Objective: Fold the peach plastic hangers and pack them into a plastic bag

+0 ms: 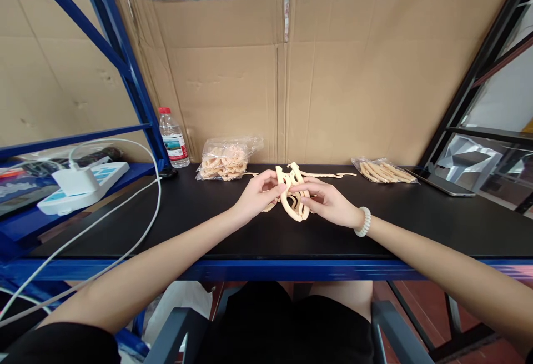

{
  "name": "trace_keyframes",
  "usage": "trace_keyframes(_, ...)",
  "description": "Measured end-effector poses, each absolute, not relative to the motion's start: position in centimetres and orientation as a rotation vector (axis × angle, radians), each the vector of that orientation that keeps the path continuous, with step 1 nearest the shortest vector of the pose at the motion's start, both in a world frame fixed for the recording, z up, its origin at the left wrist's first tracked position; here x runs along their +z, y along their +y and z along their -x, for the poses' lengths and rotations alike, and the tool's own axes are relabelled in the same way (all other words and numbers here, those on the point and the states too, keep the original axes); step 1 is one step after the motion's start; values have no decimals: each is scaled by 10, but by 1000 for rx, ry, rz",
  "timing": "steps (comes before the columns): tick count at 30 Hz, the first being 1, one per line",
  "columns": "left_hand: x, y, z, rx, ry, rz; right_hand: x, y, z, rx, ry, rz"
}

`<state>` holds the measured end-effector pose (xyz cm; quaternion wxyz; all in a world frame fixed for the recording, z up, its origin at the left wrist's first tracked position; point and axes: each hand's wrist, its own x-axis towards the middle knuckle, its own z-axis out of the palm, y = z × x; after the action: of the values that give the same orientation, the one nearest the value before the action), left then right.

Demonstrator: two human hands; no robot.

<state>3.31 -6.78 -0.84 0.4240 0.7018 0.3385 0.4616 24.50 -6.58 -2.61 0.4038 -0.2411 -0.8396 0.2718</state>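
Observation:
Just above the black tabletop, a pale cream frame of curved pieces (296, 212) is held between both hands. My left hand (263, 190) pinches its left side near the top, thumb and fingers closed on it. From the right, my right hand (328, 202) grips the other side, its fingers reaching across the front. Behind the hands, thin cream strips (328, 175) lie on the table. The fingers partly hide the middle of the frame.
Bagged pinkish pieces (225, 158) and a water bottle (173, 139) stand back left. Bagged cream sticks (385, 171) and a flat device (443, 182) lie right. A power strip (112, 174) and white cables are at far left; cardboard (358, 75) walls the back.

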Motion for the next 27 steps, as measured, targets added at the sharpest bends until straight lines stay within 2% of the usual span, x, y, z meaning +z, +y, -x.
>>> trace_keyframes(27, -9, -70, -37, 1127, 860, -1712, -29, -71, -240, 583, -2306, 544)
